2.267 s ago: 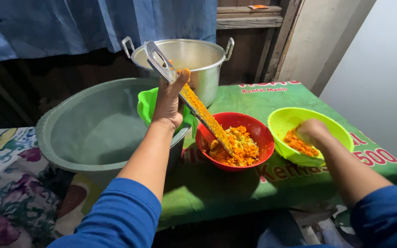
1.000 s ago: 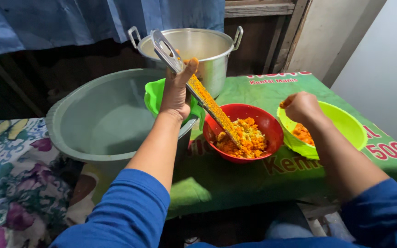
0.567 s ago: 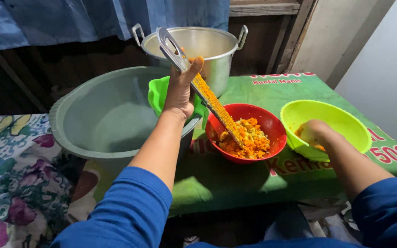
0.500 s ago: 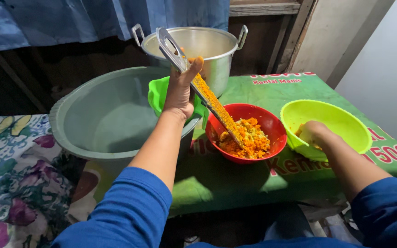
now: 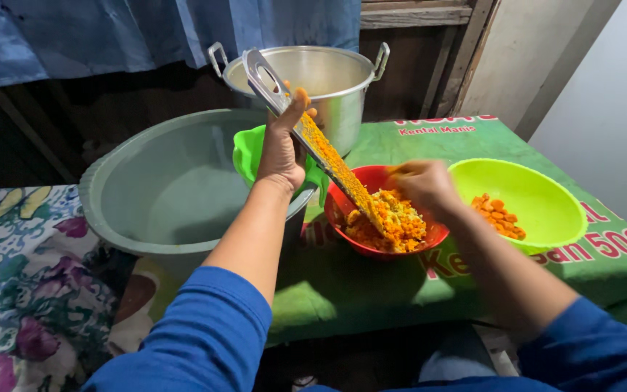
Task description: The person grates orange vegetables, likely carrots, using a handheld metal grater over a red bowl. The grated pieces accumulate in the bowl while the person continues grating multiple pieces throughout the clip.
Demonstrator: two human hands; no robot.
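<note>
Now the left hand (image 5: 281, 151) is clenched on a long flat metal grater (image 5: 312, 141) leaning into the round red plastic bowl (image 5: 342, 210) on the bench; the right hand (image 5: 424, 187), blurred, pinches an orange piece above that bowl

- I read this as a home kitchen corner: large two-handled aluminium pot (image 5: 324, 83), wide grey-green plastic basin (image 5: 161, 181).
- Blue cloth curtain (image 5: 146, 29) behind; floral patterned cloth (image 5: 16, 268) alongside.
</note>
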